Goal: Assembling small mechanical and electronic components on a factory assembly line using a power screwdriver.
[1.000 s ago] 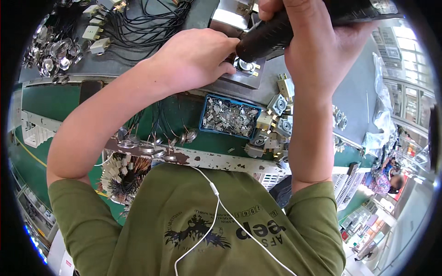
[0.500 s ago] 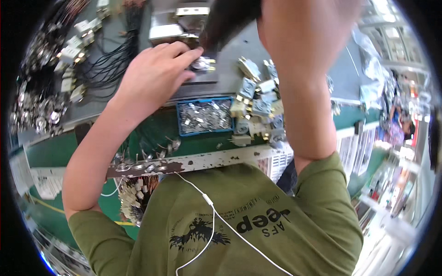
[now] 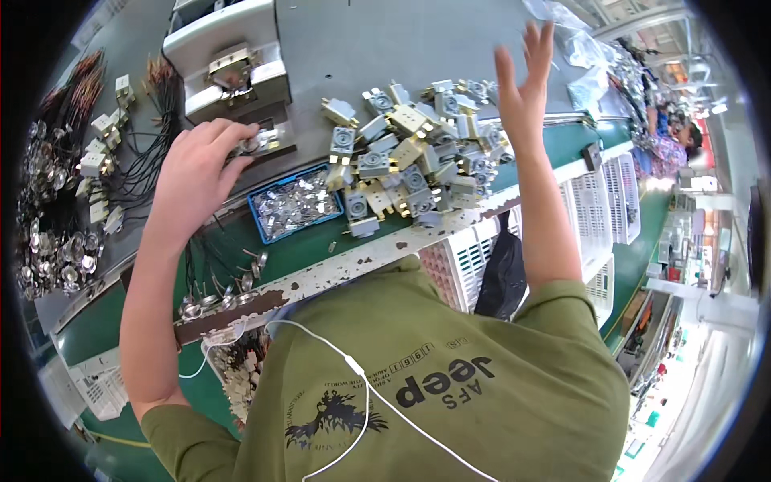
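My left hand rests at the front of the grey-and-white bench device, fingers and thumb pinched around a small metal-and-white piece with brass prongs. The piece sits on the device's flat base, partly hidden by my fingertips. My right hand is raised over the right part of the bench, fingers spread and holding nothing. Between my hands lies a heap of grey and white blocks with brass prongs. A blue tray of small shiny metal pieces stands just right of my left wrist.
Bundles of black wires with white blocks and round metal parts lie at the left. Loose wired metal discs rest on the bench's chipped front rail. White plastic crates stand below at right. Another person is far right.
My right hand has moved down and right from beside the device and now has its fingers spread. My left hand stays at the small piece. The view has shifted, showing more of the block heap.
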Demonstrator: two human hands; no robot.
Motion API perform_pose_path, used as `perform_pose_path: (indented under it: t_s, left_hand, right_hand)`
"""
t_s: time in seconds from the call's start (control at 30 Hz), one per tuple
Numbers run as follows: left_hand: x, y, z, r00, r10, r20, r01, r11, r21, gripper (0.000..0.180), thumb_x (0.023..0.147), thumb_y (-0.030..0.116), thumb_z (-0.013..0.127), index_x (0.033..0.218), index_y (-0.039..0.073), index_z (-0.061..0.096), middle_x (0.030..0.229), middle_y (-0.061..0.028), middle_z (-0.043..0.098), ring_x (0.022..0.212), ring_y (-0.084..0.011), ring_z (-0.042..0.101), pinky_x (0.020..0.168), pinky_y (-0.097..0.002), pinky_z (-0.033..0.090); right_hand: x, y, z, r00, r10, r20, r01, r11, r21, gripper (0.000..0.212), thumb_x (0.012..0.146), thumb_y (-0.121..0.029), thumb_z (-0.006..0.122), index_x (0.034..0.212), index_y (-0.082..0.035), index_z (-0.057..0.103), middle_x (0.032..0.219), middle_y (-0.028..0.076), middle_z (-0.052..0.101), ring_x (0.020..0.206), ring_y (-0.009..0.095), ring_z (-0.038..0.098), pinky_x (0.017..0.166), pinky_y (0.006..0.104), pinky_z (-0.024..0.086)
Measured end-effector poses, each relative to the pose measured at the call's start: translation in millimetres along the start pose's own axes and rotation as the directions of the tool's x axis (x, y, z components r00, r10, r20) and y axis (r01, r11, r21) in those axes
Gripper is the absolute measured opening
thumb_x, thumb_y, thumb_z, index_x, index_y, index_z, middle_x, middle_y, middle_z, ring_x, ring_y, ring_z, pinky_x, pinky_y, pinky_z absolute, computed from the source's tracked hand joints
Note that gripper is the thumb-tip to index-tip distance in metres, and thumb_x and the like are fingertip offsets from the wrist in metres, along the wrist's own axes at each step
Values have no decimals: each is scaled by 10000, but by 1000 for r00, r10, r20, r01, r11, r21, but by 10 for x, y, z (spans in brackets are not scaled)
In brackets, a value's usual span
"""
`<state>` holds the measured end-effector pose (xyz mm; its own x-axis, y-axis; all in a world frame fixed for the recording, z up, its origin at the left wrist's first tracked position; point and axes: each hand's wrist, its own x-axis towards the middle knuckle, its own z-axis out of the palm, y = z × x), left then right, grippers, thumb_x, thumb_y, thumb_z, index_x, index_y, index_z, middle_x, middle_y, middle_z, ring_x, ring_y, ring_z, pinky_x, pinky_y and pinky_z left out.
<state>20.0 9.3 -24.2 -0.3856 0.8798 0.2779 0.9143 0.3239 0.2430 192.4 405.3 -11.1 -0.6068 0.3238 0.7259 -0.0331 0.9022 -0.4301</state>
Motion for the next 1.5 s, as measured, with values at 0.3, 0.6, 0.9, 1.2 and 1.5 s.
perform_pose_path:
  t_s: [0.3,0.6,0.9,1.2,1.5]
  left_hand:
    - [-483,-691,-607,835,-344,-428,395,918,33,404,1063,227,578,1446,98,565,1324,-157,635,1166,-302,625,1011,-407,474]
    - [-1268,-1040,-588,789,-432,-437,566,787,244,395,999,274,684,1255,-21,624,1297,-185,658,1212,-374,608,1047,-443,455]
    - [-814,-368,-578,880,-213,-424,335,911,239,375,902,204,749,1257,123,659,1234,-97,679,1159,-338,628,1011,-456,480]
    - [-467,-413,18,986,-168,-20,164,917,364,215,857,264,760,973,85,732,969,-68,701,1006,-277,653,897,-402,517]
    - [-520,-463,-95,969,-235,-74,238,970,40,139,923,132,697,1001,50,616,916,-113,666,890,-317,644,817,-440,494]
  right_hand:
    - [-1228,1432,-687,828,531,180,-440,815,-376,718,1023,-476,623,1549,-21,443,1513,276,499,1415,389,471,1186,421,343]
    - [-1203,1092,-347,836,545,-68,-547,814,-196,442,1063,-309,571,1411,-39,605,1335,222,660,1226,365,628,1064,410,464]
    - [-1228,1236,-631,678,734,38,-729,679,-86,412,1079,-263,583,1434,-57,618,1272,108,700,1112,158,633,967,284,492]
    - [-1179,1189,-842,781,595,-188,-599,800,40,431,1081,-183,583,1490,-60,522,1275,128,691,1178,170,636,911,289,546]
    - [-673,-765,-266,688,573,445,-635,180,751,409,1118,-173,465,1490,-5,446,1439,249,565,1267,330,630,1043,372,575]
